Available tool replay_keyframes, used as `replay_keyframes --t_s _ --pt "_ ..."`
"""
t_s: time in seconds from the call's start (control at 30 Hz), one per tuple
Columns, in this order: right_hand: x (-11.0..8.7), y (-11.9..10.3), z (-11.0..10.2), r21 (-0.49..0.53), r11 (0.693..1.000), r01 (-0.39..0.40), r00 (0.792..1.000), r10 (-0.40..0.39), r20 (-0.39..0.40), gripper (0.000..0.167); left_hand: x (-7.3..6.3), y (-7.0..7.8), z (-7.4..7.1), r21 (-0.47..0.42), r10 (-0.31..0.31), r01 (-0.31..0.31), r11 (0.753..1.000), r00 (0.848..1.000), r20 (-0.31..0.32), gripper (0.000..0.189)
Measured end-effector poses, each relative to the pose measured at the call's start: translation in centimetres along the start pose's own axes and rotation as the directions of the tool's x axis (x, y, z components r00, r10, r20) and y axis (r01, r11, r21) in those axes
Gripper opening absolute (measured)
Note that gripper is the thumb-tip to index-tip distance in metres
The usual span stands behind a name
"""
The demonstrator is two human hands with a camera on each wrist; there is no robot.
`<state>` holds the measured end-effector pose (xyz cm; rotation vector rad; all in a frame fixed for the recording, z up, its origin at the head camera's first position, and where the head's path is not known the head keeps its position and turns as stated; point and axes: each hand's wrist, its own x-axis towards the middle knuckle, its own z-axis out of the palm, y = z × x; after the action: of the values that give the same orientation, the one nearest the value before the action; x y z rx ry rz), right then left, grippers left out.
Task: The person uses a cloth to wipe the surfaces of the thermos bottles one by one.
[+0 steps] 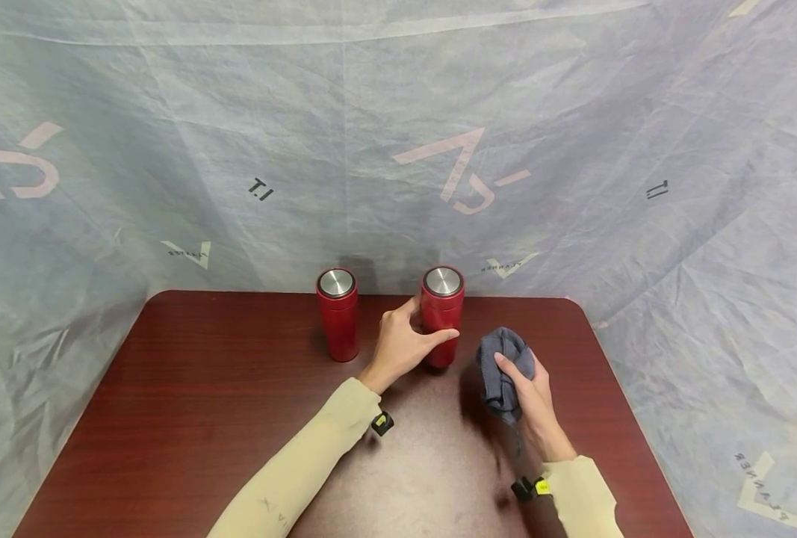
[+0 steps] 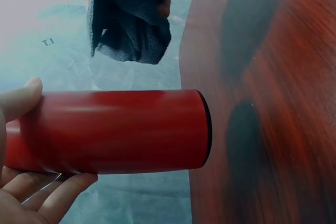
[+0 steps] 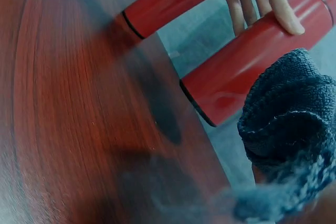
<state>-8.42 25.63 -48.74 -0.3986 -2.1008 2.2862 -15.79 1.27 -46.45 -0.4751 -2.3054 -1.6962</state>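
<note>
A: Where is the left hand [image 1: 401, 344] reaching?

B: Just to the right of the standing flask [image 1: 339, 325]. It is grasping the second flask [image 1: 442, 310], with the thumb wrapping across the front and other fingers curling behind.

A: Is the second flask resting on the table [image 1: 190, 418]?

B: It seems to be hovering low, lid upward, to the right of the standing flask. In the left wrist view, its base is showing apart from a dark shadow [image 2: 244, 142].

A: What is the right hand [image 1: 535, 396] doing?

B: Farther right of the standing flask, past the second one, it is gripping a bunched dark grey cloth [image 1: 495, 385]. The thumb is pressing on top; the cloth is mostly hiding the other fingers.

A: Is the cloth touching the flasks?

B: It is hanging apart from both, nearer the second flask.

A: And the backdrop?

B: A pale printed sheet [image 1: 344, 149] is hanging behind the standing flask.
</note>
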Motion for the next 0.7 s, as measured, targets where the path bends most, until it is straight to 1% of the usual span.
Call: replay_keyframes --t_s 0.17,0.27,0.37,0.47,0.57,0.7 --pt "0.1 -0.3 -0.2 -0.065 0.997 0.034 0.999 -0.034 0.004 0.055 0.2 -0.4 0.6 0.028 -0.012 0.012 1.000 1.000 -0.006 0.060" --pt "0.2 -0.6 -0.6 -0.173 0.982 0.071 0.997 -0.071 0.005 0.057 0.4 -0.4 1.1 0.056 -0.022 0.022 0.998 1.000 0.001 0.061" --pt "0.3 -0.9 -1.0 -0.314 0.942 0.116 0.993 -0.118 0.013 0.060 0.6 -0.4 1.6 0.081 -0.035 0.034 0.996 0.999 0.008 0.063" --pt "0.5 -1.3 -1.1 -0.418 0.894 0.162 0.986 -0.166 0.028 0.063 0.8 -0.4 1.9 0.108 -0.047 0.046 0.993 0.999 -0.001 0.067" --pt "0.7 -1.4 -0.9 -0.476 0.859 0.189 0.980 -0.194 0.040 0.062 1.0 -0.4 2.1 0.135 -0.055 0.056 0.989 0.998 -0.015 0.074" --pt "0.9 -1.5 -0.7 -0.525 0.827 0.202 0.977 -0.208 0.049 0.063 1.1 -0.6 2.3 0.164 -0.055 0.058 0.985 0.998 -0.022 0.081"
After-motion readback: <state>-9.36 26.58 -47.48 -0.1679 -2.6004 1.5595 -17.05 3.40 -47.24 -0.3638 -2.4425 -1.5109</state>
